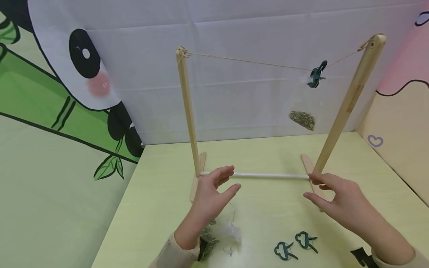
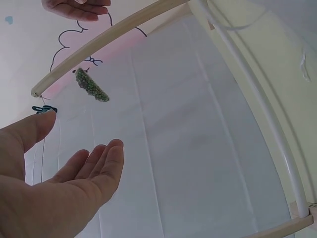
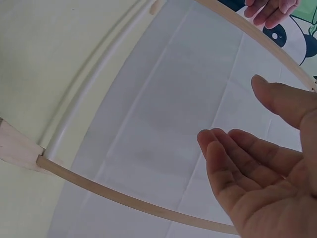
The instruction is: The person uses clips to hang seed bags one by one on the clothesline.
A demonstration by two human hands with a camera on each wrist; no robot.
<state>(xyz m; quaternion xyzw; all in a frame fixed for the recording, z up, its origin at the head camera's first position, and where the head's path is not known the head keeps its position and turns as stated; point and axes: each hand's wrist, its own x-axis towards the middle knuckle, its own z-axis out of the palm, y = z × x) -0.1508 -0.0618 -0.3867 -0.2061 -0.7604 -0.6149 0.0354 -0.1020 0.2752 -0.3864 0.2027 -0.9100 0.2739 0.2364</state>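
Rod (image 1: 271,175) | partly hidden behind left hand (image 1: 212,193) | right hand (image 1: 345,197) near post (image 1: 350,100) | both released

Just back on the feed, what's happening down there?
A person's left hand and right hand hover above the table, holding nothing, before a wooden frame. A dark clip on the frame's string holds up a small packet of greenish grains. Two more clips lie on the table, and more greenish material lies near the left sleeve.
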